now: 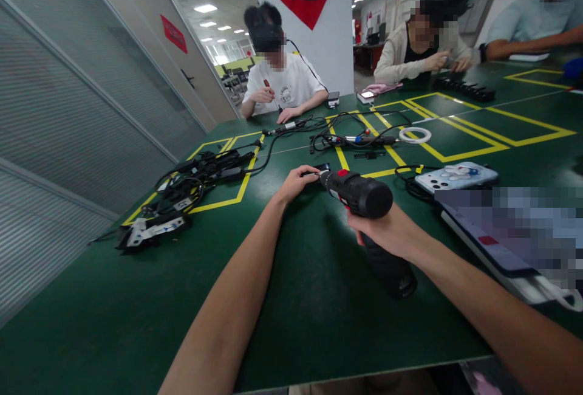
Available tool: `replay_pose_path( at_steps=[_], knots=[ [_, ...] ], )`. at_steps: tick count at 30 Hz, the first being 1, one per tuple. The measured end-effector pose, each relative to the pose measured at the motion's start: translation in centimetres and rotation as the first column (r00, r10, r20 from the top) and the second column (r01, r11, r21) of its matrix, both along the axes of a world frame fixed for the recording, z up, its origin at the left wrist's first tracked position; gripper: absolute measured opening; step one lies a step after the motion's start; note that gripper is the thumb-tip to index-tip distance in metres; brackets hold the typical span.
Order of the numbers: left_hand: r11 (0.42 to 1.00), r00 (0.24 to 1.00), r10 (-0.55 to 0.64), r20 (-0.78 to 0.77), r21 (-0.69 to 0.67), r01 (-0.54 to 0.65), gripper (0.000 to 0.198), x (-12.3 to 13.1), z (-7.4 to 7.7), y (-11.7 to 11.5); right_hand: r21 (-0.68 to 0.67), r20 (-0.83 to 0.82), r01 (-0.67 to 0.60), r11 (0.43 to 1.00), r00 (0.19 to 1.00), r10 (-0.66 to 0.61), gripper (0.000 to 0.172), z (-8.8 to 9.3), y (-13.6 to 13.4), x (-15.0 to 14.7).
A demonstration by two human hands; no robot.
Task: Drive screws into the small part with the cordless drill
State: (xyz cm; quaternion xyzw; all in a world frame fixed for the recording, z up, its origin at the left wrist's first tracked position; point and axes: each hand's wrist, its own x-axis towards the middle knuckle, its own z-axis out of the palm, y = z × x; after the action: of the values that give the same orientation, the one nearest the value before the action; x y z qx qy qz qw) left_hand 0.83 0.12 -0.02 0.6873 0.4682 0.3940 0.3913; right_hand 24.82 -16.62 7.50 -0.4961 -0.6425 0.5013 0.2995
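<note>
Along the table's (pixel 319 322) left edge lies a tangle of black cables (pixel 218 170); rightward, in from the near edge, the left hand (pixel 297 182) pinches a small, partly hidden black part (pixel 324 167) at its fingertips. Just beside them points the cordless drill (pixel 357 191), its handle clasped by the right hand (pixel 387 230), a phone (pixel 458 177) farther right

Right hand (pixel 380 229) wrapped around grip of black, red-switched power drill (pixel 359 193), nose pointing away over glossy green table (pixel 136 334). Left hand (pixel 295 185) at drill's tip, fingers by small black part (pixel 311 178); pinched or merely steadied, hard to tell. Tangled black cables (pixel 214 167) leftward; pale-blue phone (pixel 455 177) rightward. Across: white-shirted person (pixel 286 82).
</note>
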Motion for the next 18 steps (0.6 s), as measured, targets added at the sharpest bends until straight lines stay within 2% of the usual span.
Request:
replay_pose_path(
  at_steps=[18],
  knots=[
    [1.000,1.000,0.010,-0.011,0.019,-0.010,0.030,-0.01,-0.28,0.30,0.017,-0.010,-0.028,0.999,1.000,0.028,0.016,-0.66,0.27,0.12]
  ],
)
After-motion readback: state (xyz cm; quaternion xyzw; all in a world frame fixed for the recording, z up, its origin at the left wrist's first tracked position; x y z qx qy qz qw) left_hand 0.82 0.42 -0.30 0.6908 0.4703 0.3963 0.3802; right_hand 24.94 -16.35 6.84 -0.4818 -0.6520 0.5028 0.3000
